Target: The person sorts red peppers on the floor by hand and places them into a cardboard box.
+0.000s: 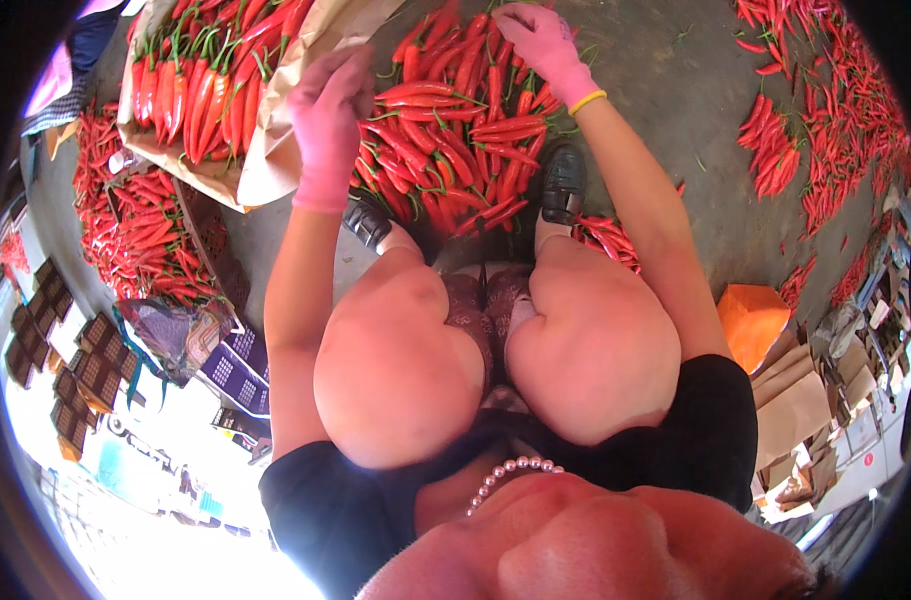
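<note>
My left hand (328,112), in a pink glove, is raised beside the paper-lined container's edge, left of the pile; it is blurred, and whether it holds anything cannot be told. My right hand (542,41), in a pink glove with a yellow cuff, reaches over the upper right of a pile of red chili peppers (440,142), its fingers bent downward and their tips near the peppers. The pile lies on the floor before my shoes. At the upper left, red chilies with green stems (200,97) lie in rows inside brown paper (275,142).
A crate of loose chilies (152,232) stands at the left, near stacked crates (95,360). More chilies (845,142) spread over the concrete floor (650,90) at the right. A small heap (609,238) lies by my right shoe (563,184). An orange box (752,322) and cardboard (793,405) are farther right.
</note>
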Available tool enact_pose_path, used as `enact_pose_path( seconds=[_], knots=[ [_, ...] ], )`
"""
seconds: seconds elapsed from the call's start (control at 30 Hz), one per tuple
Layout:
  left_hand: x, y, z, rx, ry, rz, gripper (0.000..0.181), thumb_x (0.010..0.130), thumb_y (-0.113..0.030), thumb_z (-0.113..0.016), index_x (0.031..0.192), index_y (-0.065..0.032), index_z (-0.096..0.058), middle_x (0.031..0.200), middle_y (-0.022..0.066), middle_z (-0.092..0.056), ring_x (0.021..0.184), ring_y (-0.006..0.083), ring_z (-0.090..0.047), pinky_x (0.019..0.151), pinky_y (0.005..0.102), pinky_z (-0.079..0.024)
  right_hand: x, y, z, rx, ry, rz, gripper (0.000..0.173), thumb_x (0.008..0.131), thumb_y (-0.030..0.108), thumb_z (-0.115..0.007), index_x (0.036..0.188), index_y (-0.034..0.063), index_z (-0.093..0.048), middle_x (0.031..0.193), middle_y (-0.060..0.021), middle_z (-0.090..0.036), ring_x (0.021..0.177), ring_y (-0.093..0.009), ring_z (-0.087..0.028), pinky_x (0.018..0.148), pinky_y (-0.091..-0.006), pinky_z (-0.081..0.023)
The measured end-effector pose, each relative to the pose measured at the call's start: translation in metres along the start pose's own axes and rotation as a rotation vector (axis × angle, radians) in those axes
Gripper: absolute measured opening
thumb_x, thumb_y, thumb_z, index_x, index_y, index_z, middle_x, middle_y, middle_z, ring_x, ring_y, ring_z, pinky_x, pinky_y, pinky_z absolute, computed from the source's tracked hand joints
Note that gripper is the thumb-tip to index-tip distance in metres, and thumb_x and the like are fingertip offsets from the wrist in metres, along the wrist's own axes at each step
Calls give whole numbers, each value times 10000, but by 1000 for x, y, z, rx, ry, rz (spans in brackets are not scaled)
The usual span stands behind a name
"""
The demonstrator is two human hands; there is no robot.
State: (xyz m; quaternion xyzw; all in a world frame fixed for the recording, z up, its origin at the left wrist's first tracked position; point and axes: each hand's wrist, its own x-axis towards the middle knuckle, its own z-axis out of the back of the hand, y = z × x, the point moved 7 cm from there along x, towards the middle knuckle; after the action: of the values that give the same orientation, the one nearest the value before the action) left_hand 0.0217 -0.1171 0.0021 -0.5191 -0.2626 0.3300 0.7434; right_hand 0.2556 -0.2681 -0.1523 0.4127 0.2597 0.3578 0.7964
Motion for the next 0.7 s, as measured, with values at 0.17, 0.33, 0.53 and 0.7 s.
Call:
enact_pose_path(
  seconds=[0.17,0.33,0.53,0.7],
  knots=[
    [-132,33,121,-503,99,828,75,898,-102,-619,900,-32,-591,742,-41,-489,570,55,-426,485,209,-308,4,46,-7,153,116,-127,270,905,289,-642,1063,82,-715,1047,-137,-711,960,-338,-677,821,-422,-527],
    [-350,110,422,1746,705,647,726,866,-341,-636,1521,-184,-364,1109,182,-715,950,398,-689,818,433,-565,51,54,-30,-262,26,241,218,871,253,-642,985,98,-744,1005,-150,-720,979,-350,-676,877,-436,-533],
    [-215,60,178,554,376,695,346,925,-184,-612,1251,-77,-657,1036,163,-713,916,314,-701,826,422,-539,103,3,-117,-997,423,484,423,1004,174,-368,1365,184,-588,1368,-105,-614,1323,-291,-518,1129,-521,-298],
    [-86,51,45,410,445,103,290,930,-139,-596,1193,-40,-666,1037,176,-705,934,376,-677,827,446,-543,121,29,-109,-1061,450,469,398,989,178,-417,1347,141,-589,1350,-117,-612,1301,-291,-532,1096,-501,-350]
  ],
)
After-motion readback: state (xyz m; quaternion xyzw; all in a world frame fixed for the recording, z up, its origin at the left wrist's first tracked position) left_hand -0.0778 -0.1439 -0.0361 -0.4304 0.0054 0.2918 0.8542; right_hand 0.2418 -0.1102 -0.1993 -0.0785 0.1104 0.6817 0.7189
